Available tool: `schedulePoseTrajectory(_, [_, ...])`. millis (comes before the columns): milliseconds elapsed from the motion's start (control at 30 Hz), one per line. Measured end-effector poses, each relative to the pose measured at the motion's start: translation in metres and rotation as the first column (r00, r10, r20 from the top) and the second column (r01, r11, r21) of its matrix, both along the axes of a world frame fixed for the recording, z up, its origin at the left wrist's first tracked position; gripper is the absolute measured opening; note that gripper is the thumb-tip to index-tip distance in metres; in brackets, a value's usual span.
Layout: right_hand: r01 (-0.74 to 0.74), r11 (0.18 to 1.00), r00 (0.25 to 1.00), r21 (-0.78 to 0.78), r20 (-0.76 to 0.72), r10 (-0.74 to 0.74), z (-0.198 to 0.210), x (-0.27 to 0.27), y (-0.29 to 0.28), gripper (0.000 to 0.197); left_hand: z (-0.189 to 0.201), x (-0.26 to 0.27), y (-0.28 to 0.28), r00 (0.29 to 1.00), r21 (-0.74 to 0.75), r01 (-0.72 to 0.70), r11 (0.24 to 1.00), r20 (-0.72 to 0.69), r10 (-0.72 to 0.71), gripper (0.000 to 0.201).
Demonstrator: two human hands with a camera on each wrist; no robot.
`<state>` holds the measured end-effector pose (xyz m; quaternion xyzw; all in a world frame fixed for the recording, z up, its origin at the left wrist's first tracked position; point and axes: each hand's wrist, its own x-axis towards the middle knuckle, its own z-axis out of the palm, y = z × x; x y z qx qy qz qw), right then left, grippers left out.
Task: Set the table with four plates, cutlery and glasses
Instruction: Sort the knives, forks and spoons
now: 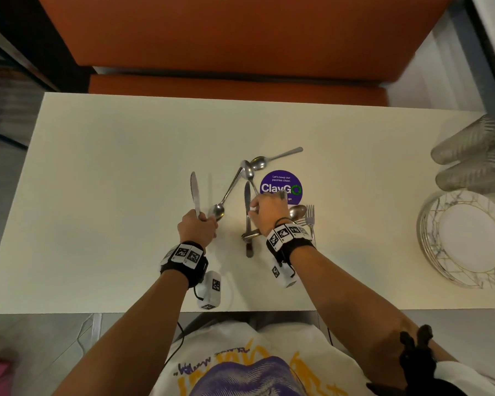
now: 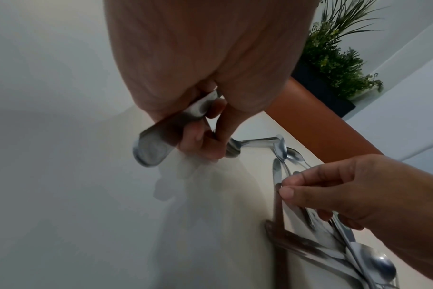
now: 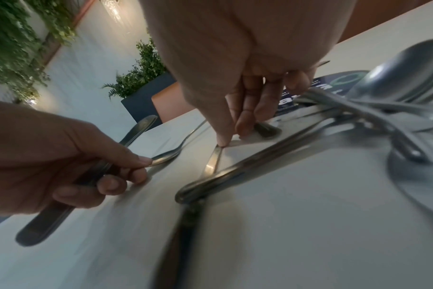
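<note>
My left hand (image 1: 203, 221) grips a table knife (image 1: 195, 192) by the handle, its blade pointing away from me; the handle end (image 2: 151, 152) sticks out below my fist (image 2: 198, 136). My right hand (image 1: 250, 210) pinches the blade of a second knife (image 1: 246, 195) that lies on the white table (image 1: 112, 195), thumb tip (image 3: 221, 142) on the blade (image 3: 211, 164). Loose spoons (image 1: 257, 163) lie just beyond both hands, one with its bowl (image 1: 217, 211) beside my left hand. A fork (image 1: 310, 215) and another spoon (image 1: 297, 211) lie right of my right hand.
A stack of marbled plates (image 1: 469, 238) sits at the table's right edge, with ribbed glasses (image 1: 475, 155) lying behind it. A purple round sticker (image 1: 280, 186) is on the tabletop. An orange bench (image 1: 240, 38) runs along the far side.
</note>
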<state>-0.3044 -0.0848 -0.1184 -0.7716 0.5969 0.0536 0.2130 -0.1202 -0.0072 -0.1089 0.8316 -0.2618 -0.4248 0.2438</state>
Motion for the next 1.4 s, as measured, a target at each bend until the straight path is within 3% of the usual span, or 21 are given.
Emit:
schedulePoseTrajectory(133, [0.085,0.994,0.992,0.075,0.082,-0.091,0.006,0.007,0.000,0.031,0.000,0.007,0.000,0.999,0.025,0.021,0.999,-0.038,-0.020,0.021])
schedulePoseTrajectory(233, [0.124,0.985,0.990,0.116,0.051,-0.130,0.008,0.018,0.002,0.046,0.003,0.009,-0.001,0.995,0.048,0.103,0.993,-0.012,-0.103,0.031])
schedulePoseTrajectory(333, [0.140,0.977,0.990,0.163,0.007,-0.143,0.008,0.032,0.005,0.034,0.002,0.011,0.000,0.993,0.054,0.118,0.992,0.024,-0.119,0.045])
schedulePoseTrajectory(500, [0.215,0.945,0.975,0.246,-0.004,-0.221,0.011,0.047,0.005,0.018,0.004,0.015,0.000,0.985,0.021,0.154,0.988,0.075,-0.155,0.047])
schedulePoseTrajectory(833, [0.255,0.930,0.964,0.265,0.001,-0.265,0.011,0.039,0.005,0.020,0.005,0.014,-0.009,0.969,-0.106,0.174,0.979,0.197,-0.150,0.038])
schedulePoseTrajectory(1100, [0.326,0.917,0.944,0.230,-0.028,-0.328,0.015,0.027,0.004,0.024,0.002,0.013,-0.009,0.977,-0.004,0.145,0.989,0.156,-0.143,0.021])
schedulePoseTrajectory(1400, [0.285,0.945,0.958,0.159,-0.036,-0.283,0.015,0.028,0.004,0.028,0.008,0.012,-0.008,0.965,0.042,0.197,0.980,0.168,-0.201,0.013])
